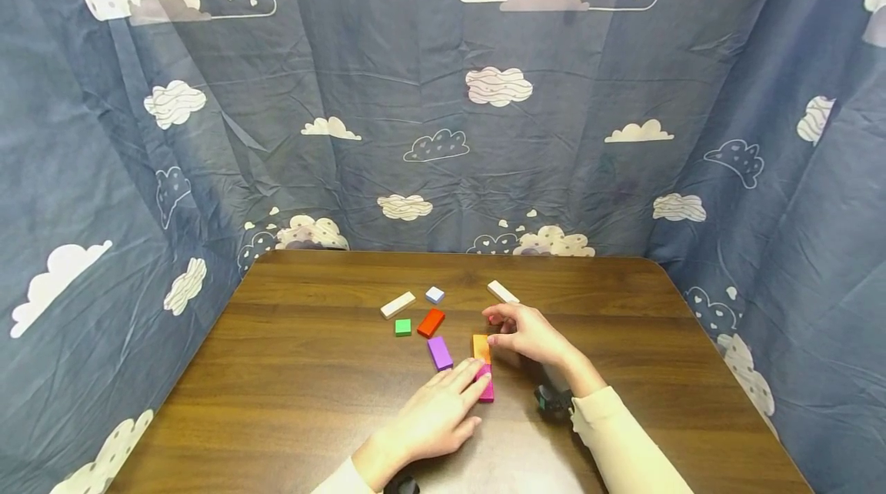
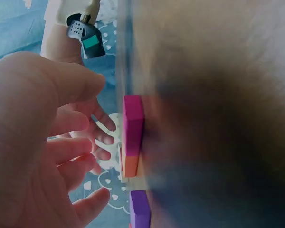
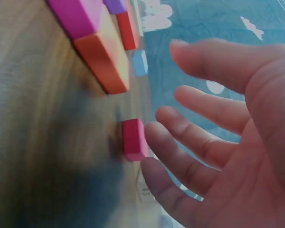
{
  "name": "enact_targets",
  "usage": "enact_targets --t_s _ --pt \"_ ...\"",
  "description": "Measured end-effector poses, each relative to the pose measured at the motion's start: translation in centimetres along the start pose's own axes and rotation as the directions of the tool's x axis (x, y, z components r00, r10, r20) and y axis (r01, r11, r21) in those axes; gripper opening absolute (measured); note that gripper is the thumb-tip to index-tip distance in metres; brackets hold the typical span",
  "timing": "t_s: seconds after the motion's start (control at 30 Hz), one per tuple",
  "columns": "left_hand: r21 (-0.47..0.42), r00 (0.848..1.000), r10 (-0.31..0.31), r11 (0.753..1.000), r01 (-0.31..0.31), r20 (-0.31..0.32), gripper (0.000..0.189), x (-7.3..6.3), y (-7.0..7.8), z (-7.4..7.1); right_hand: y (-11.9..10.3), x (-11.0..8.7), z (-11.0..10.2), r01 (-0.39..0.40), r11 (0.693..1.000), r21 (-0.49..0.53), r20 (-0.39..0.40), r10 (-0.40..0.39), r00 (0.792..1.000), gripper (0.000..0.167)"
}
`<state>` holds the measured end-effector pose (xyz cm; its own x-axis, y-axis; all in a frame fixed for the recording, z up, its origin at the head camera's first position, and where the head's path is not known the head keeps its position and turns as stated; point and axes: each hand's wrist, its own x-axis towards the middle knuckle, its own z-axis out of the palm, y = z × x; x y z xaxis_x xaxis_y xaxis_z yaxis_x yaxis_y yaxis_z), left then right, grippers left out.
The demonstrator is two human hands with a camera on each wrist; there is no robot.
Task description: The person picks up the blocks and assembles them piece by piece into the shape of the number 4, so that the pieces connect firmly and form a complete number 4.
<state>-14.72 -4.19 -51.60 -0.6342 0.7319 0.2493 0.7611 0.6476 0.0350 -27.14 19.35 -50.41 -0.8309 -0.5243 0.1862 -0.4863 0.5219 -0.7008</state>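
My left hand (image 1: 439, 409) reaches over the magenta block (image 1: 486, 386), its fingers extended and overlapping the block in the head view. End to end with that block lies an orange block (image 1: 481, 348). Just right of the orange block is my right hand (image 1: 529, 334), fingers spread and loosely bent with nothing between them. A small pinkish-red block (image 3: 134, 139) lies close by its fingertips in the right wrist view; in the head view the hand mostly hides it. Left of the orange block, a purple block (image 1: 440, 353) lies flat on the table.
A red block (image 1: 431, 322), a green block (image 1: 403, 327) and a pale blue block (image 1: 434, 295) lie further back on the wooden table (image 1: 298, 394). Two white blocks also lie there, one left (image 1: 398, 305), one right (image 1: 502, 292). A cloud-patterned curtain (image 1: 360, 78) surrounds the table.
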Motion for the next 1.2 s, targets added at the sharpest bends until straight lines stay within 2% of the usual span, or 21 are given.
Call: enact_targets --t_s 0.23,0.47,0.6,0.83,1.2 --pt "-0.075 0.999 -0.026 0.997 0.023 -0.040 0.056 1.4 -1.2 0.2 0.9 0.6 -0.7 -0.045 0.999 -0.012 -0.140 0.043 0.989 0.031" --pt "-0.127 0.999 -0.050 0.991 0.049 -0.006 0.058 2.2 -1.7 1.3 2.3 0.9 -0.3 -0.084 0.995 -0.054 -0.234 0.069 0.970 0.033" --pt "-0.121 0.998 -0.058 0.991 0.059 0.008 0.060 2.2 -1.9 1.9 2.8 0.7 0.0 -0.107 0.991 -0.087 -0.246 0.082 0.966 0.036" --pt "-0.072 0.998 -0.055 0.996 0.054 -0.010 0.063 2.2 -2.2 2.2 3.3 0.9 0.6 -0.080 0.982 -0.171 -0.239 0.037 0.970 0.038" --pt "-0.040 0.998 -0.058 0.998 0.057 -0.019 0.063 2.3 -2.6 2.5 4.0 1.0 1.1 -0.098 0.971 -0.216 -0.228 0.047 0.973 0.039"
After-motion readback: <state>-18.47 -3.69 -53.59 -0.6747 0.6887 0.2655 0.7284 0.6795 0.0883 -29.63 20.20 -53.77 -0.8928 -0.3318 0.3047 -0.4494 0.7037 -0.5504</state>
